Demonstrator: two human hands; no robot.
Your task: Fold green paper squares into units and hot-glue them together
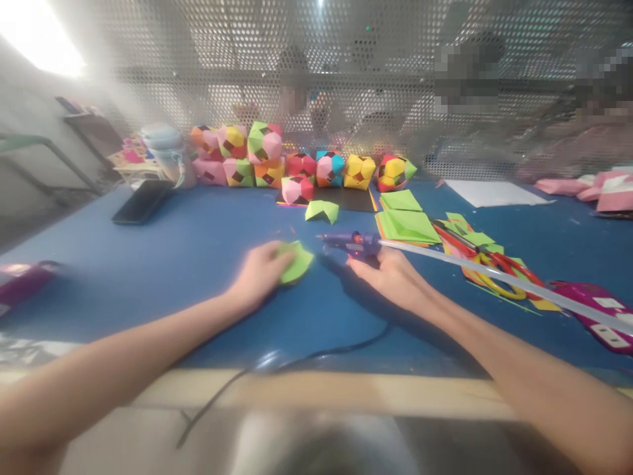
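Note:
My left hand (262, 272) grips a green folded paper piece (297, 262) near the middle of the blue table (198, 264). To its right, my right hand (390, 274) is wrapped round a purple glue gun (355, 243), whose nozzle points left. A long clear glue stick (459, 262) sticks out of the gun's rear toward the right. Beyond the hands lies another folded green piece (322, 211). Green paper sheets (408, 225) are stacked behind the gun.
Several colourful paper balls (265, 142) stand along the back. At left are a phone (142, 202) and a bottle (165, 155). Scissors (499, 270) lie on paper scraps at right, near a pink power strip (598, 313). A cord (316, 357) crosses the front edge.

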